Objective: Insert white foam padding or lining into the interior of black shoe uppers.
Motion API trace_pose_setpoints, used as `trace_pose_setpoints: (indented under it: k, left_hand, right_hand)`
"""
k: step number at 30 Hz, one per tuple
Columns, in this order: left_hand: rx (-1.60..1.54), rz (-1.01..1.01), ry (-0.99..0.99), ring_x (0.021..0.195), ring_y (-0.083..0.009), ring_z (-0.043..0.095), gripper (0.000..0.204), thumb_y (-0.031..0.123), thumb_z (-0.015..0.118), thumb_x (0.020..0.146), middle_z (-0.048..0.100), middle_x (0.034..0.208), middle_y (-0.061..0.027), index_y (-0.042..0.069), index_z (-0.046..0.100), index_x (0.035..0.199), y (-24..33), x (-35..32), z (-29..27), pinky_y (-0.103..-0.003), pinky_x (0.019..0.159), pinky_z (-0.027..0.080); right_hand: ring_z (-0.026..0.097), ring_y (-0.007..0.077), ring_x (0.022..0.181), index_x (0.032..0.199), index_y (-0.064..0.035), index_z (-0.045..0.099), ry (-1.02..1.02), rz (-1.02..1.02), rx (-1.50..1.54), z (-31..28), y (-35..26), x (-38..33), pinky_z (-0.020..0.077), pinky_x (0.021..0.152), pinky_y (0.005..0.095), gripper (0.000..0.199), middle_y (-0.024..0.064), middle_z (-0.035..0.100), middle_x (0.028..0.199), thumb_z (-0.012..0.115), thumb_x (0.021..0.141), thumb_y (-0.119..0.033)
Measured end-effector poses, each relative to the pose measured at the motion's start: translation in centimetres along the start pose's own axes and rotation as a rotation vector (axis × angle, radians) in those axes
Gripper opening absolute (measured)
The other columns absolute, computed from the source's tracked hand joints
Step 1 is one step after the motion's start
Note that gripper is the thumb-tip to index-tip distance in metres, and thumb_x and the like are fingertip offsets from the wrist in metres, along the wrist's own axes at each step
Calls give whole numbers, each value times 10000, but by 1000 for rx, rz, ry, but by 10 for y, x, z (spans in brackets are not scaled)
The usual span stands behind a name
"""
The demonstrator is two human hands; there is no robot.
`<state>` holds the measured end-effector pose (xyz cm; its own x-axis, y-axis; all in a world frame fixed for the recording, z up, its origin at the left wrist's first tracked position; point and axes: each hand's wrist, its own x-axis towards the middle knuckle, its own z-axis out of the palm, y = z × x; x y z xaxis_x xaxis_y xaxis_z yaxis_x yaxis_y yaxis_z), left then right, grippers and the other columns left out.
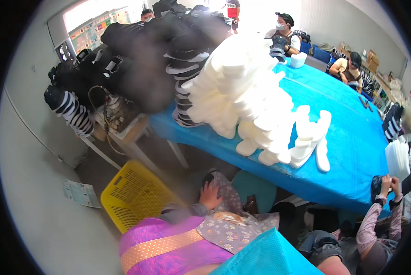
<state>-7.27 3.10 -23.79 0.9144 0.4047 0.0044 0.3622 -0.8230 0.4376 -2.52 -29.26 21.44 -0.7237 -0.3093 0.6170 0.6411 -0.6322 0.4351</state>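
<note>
My left hand [210, 195] lies with its fingers spread on the flowered grey apron [217, 229] over my lap, below the table edge. It holds nothing that I can see. My right hand does not show. Close to the left hand are a yellow plastic basket [134, 197] on one side and a teal round stool seat [255, 189] on the other. Beyond it, a tall heap of white, foot-shaped foam pieces [242, 78] rises from the blue-covered table [352, 137]. Several of these pieces lie loose at the heap's right.
Black shoe uppers [187, 55] with pale edges are stacked left of the foam. A small machine [116, 112] stands on a side table. At right, a co-worker's pink-sleeved hands [388, 184] handle a black piece. Other people sit across the table.
</note>
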Motion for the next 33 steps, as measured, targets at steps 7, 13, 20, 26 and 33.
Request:
trace_pose_setpoints:
  k: [7, 13, 20, 26, 33]
  left_hand:
    - [-18, -26, 6, 1445, -484, 230, 633, 417, 708, 792, 275, 1573, -173, 278, 524, 1382, 1, 7, -5, -679, 1118, 261]
    - [-7, 29, 32, 1428, -481, 256, 637, 415, 716, 785, 309, 1555, -184, 271, 530, 1377, 2, 17, -6, -661, 1112, 260]
    - [30, 16, 11, 1421, -481, 265, 633, 417, 728, 774, 332, 1543, -182, 233, 559, 1356, -7, 9, 2, -627, 1113, 278]
    - [-95, -6, 11, 1426, -469, 269, 619, 394, 742, 768, 340, 1546, -168, 218, 577, 1338, 3, 13, -12, -620, 1112, 286]
    - [59, 32, 52, 1388, -474, 346, 638, 345, 745, 752, 389, 1513, -213, 152, 594, 1341, 3, 11, -11, -549, 1125, 357]
  right_hand:
    - [255, 266, 1498, 1488, -77, 428, -155, 82, 306, -5, 15, -32, 183, 1249, 494, 607, 110, 351, 1600, 656, 945, -223]
    - [545, 229, 1096, 1174, -133, 671, -317, 604, 780, 5, 46, -58, 410, 951, 469, 265, 96, 643, 1189, 602, 923, -185]
    - [609, 293, 1068, 1082, -77, 720, -1089, 790, 498, 84, 44, -59, 446, 1019, 469, 188, 134, 657, 1176, 643, 922, -139]
    - [584, 174, 1081, 1025, -248, 775, -1103, 101, -11, 53, 35, -106, 418, 1074, 431, 296, -77, 655, 1125, 835, 761, -129]
    - [526, 138, 1075, 1000, -322, 773, -1082, 73, -31, 39, 19, -111, 399, 1090, 425, 302, -105, 606, 1059, 848, 740, -189]
